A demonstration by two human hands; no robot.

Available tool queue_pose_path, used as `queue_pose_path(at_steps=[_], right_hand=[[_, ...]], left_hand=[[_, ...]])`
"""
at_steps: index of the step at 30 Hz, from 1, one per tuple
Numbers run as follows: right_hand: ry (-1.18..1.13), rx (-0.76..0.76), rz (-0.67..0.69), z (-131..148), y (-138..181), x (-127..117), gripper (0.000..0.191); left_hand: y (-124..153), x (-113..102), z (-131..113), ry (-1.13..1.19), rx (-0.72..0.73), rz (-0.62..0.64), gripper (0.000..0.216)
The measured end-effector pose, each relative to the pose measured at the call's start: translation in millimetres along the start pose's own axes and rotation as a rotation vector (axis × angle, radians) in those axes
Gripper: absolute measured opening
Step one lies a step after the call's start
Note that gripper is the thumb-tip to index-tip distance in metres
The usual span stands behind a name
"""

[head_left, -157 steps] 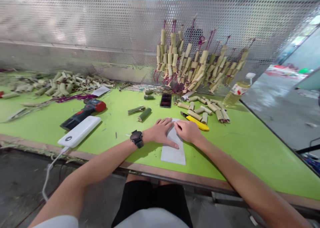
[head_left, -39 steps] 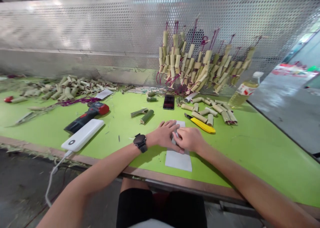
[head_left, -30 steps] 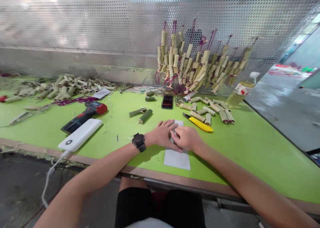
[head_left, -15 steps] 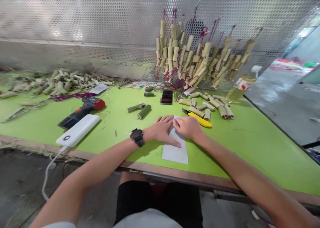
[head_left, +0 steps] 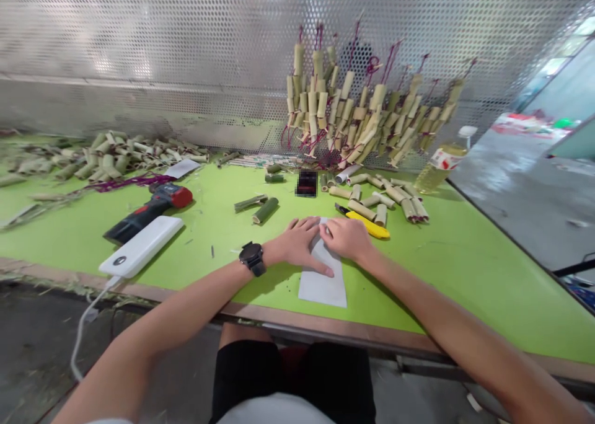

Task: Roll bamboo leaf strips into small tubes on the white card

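Observation:
A white sheet of paper (head_left: 322,291) lies lengthwise on the green tabletop before me. My left hand (head_left: 300,243) rests flat across its left side, fingers spread and thumb stretched over the sheet. At the paper's far end, my right hand (head_left: 348,238) is closed with its fingers curled in, touching the sheet; whatever its fingertips hold is hidden. Just beyond that hand lies a yellow utility knife (head_left: 368,224) with its dark tip pointing left. Two cut pieces of green bamboo (head_left: 266,211) lie beyond my left hand.
To the left are a cordless drill (head_left: 149,213), a white power bank (head_left: 142,247) with a cable, and a heap of bamboo pieces (head_left: 109,157). Strung bamboo pieces (head_left: 320,101) lean on the perforated metal panel (head_left: 186,52). A bottle of yellow liquid (head_left: 439,167) stands back right.
The whole view has shifted slightly. Both hands keep nearly the same place on the paper, and the objects around them have not visibly moved.

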State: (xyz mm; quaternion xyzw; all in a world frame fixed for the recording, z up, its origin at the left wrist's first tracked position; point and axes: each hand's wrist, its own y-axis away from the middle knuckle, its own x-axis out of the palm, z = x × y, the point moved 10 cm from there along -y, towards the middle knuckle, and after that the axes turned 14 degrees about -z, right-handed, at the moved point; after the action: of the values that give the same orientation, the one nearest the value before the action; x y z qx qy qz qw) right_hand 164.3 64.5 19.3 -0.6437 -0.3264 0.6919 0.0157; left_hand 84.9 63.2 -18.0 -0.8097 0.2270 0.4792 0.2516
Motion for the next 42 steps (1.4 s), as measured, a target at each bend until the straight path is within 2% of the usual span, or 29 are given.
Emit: queue_pose_path(at_steps=[4,10,16,22,26,28,31,34,38,42], right_hand=[[-0.128,-0.116,-0.017,16,11,-2,0.048],[0.002,0.01,-0.099,-10,-2,-3,0.049],[-0.122,-0.072,-0.008,12,11,-1,0.052],[0.076,0.047,-0.002,-7,-7,-1,0.052],[-0.057,-0.032,0.065,7,5,2,0.052],[-0.067,-0.037,0.038,9,9,1,0.052],[0.013,0.045,-0.043,-6,4,-3,0.053],[0.03,0.12,-0.07,-23,-4,-3,0.052],[-0.145,0.272,-0.107,-44,1,-7,0.063],[-0.687,0.483,-0.142,-54,11,-6,0.076]], left_hand=[[1,0,0,0.004,-0.005,0.002,0.133],[0,-1,0,0.009,-0.004,0.007,0.137],[-1,-1,1,0.024,0.003,0.008,0.132],[-3,-3,2,0.016,0.007,-0.018,0.139],[-1,-2,2,0.009,-0.005,-0.01,0.134],[-1,-1,2,0.003,-0.003,-0.009,0.135],[-1,-2,0,-0.01,0.016,-0.016,0.137],[0,-2,0,-0.016,0.023,0.004,0.138],[1,0,1,-0.013,0.006,0.041,0.138],[1,-1,1,-0.021,0.007,0.042,0.136]])
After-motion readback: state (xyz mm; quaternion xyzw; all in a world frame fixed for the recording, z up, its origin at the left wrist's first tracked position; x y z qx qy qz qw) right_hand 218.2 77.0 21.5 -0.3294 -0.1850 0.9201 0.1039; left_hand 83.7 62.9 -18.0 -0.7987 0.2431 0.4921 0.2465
